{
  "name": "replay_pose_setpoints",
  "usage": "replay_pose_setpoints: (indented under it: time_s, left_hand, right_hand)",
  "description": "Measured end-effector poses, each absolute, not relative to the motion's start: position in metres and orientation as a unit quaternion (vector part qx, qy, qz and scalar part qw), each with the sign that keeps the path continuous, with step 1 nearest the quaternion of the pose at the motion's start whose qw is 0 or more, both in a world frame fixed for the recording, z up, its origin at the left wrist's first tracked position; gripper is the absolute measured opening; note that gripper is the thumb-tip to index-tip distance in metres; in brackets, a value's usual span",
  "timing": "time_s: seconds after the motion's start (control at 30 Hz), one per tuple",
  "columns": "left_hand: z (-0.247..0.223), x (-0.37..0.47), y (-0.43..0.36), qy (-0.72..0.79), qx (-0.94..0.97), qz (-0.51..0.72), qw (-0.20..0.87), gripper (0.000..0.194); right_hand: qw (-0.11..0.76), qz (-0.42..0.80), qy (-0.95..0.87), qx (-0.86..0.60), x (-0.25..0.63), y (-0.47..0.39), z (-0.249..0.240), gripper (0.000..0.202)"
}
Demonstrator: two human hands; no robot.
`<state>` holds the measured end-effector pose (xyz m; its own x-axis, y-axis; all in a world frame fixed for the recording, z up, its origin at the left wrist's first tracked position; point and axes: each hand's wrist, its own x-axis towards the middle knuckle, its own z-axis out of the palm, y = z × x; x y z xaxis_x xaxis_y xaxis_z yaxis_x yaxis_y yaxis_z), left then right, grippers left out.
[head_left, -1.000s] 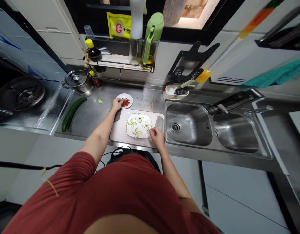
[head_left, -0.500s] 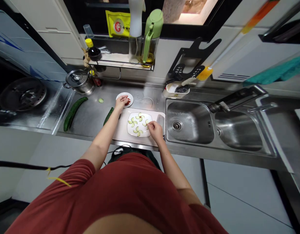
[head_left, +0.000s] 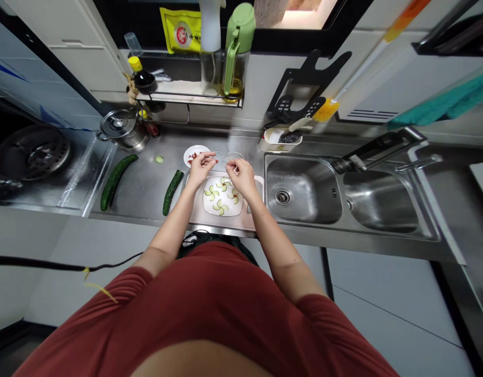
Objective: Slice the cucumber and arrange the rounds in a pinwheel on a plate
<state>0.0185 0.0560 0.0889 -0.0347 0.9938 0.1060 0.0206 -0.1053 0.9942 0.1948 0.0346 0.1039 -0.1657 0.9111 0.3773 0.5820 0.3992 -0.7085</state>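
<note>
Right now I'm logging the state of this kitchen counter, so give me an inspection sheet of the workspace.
Surface: steel counter, with a pale cutting board on it.
Job's things: square plate with cucumber slices in pinwheels; small dish of red bits.
Clutter: two cucumbers, one loose slice, lidded pot.
Hands: left hand and right hand above the plate's far edge; what they pinch cannot be told.
Cables: black cord at lower left.
Surroundings: double sink, tap, bottle shelf.

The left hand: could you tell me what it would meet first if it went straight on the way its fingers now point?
Probably the small dish of red bits, just beyond the left hand, though the hand's height above it is unclear.
</note>
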Motion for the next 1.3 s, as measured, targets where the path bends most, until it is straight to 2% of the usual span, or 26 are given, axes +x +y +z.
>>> replay_pose_setpoints:
  time_s: [0.5, 0.97, 1.17, 1.3]
  left_hand:
    - [0.101, 0.026, 0.031, 0.473, 0.609, 0.505, 0.388, 0.033]
    - [0.079, 0.012, 0.019, 0.54, 0.58, 0.495, 0.356, 0.028]
    - [0.05, 0.007, 0.001, 0.589, 0.579, 0.448, 0.342, 0.025]
    - [0.03, 0.011, -0.014, 0.621, 0.607, 0.344, 0.357, 0.022]
  right_hand:
    - [0.395, 0.209, -0.764, -0.465, 0.188, 0.034, 0.11, 0.013]
    - [0.387, 0.24, -0.743, -0.491, 0.193, 0.015, 0.1, 0.014]
    - [0.312, 0.254, -0.746, -0.531, 0.197, -0.011, 0.047, 0.012]
    - [0.226, 0.257, -0.76, -0.553, 0.197, -0.032, 0.015, 0.014]
